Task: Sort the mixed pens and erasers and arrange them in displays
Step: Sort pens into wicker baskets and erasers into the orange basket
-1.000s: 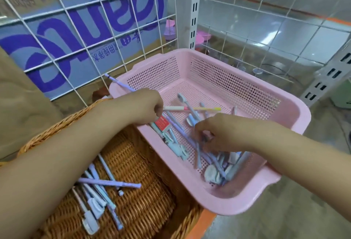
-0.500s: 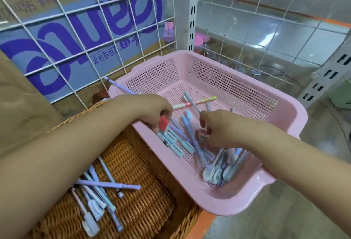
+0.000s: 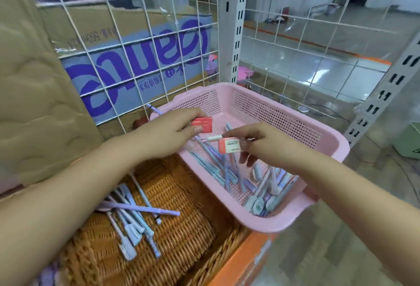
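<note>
A red eraser (image 3: 202,124) was pinched between the thumb and fingers of the left hand (image 3: 170,131), over the left rim of the pink basket (image 3: 329,142). A second eraser (image 3: 229,146), red and white with a printed label, was gripped by the thumb and fingertips of the right hand (image 3: 263,144) and held over the middle of the same basket. The two erasers were kept near each other but apart.

Beneath the hands a loose heap of blue and lilac pens (image 3: 218,169) was spread across the perforated floor, most of it gathered towards the near corner. A pale pen (image 3: 213,137) lying crosswise was partly hidden by both hands. One more pen (image 3: 152,108) was seen poking over the left rim behind the left hand.

Just beside the pink basket, on the left, a wicker basket (image 3: 181,194) was placed; a smaller bundle of pens (image 3: 131,213) lay in it, partly covered by the left forearm. Both baskets were set on a shelf with an orange edge (image 3: 245,260). They were hemmed in at the back by a white wire grid (image 3: 136,42) and a slotted white upright (image 3: 234,24). A cardboard box (image 3: 145,58) with blue lettering was visible behind the grid. A green box (image 3: 409,140) was seen at the far right.
</note>
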